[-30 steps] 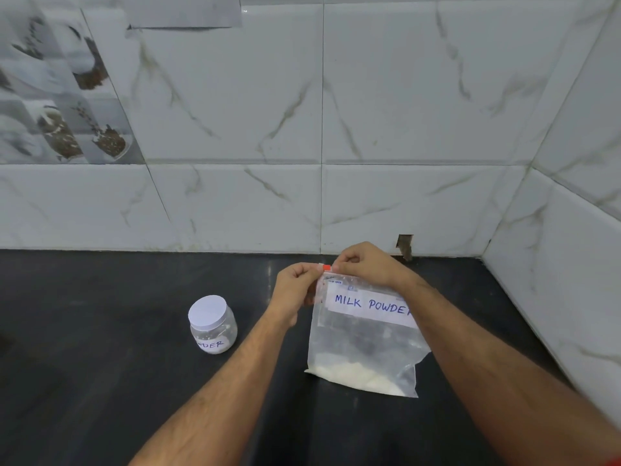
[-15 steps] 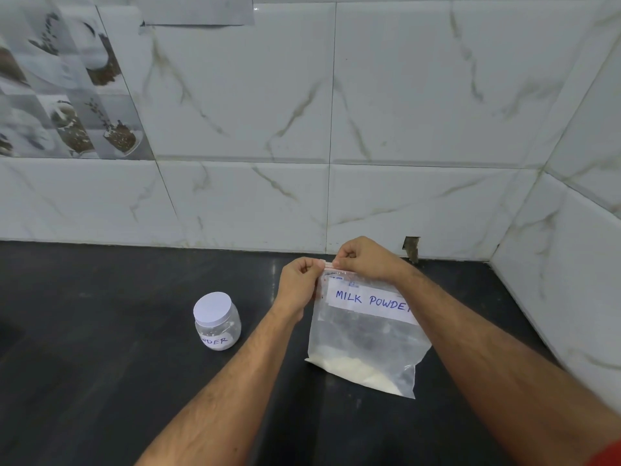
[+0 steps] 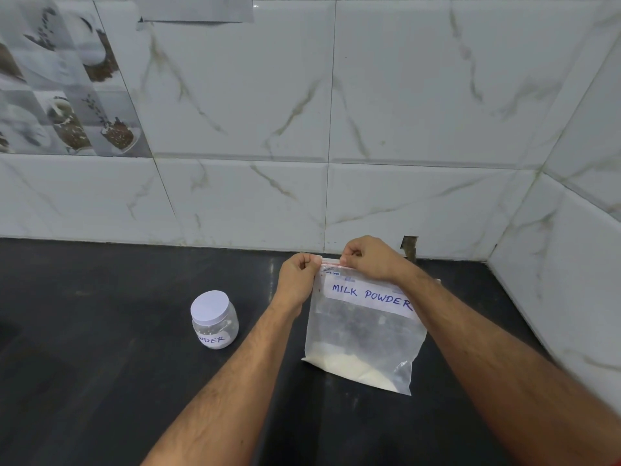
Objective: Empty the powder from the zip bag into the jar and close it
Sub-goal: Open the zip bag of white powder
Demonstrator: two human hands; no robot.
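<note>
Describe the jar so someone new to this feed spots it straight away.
Look at the black counter below the white tiled wall. Left of the left hand and the zip bag stands a small clear jar, apart from both. Only it has a round white lid, and its paper label shows handwritten letters ending "WDER".

Both hands pinched the red-striped top edge of the zip bag (image 3: 363, 334), left hand (image 3: 297, 275) at its corner, right hand (image 3: 368, 260) just beside; white powder (image 3: 349, 366) lay along the bottom, and the lidded jar (image 3: 215, 319) stood apart on the dark counter (image 3: 100, 331)
</note>
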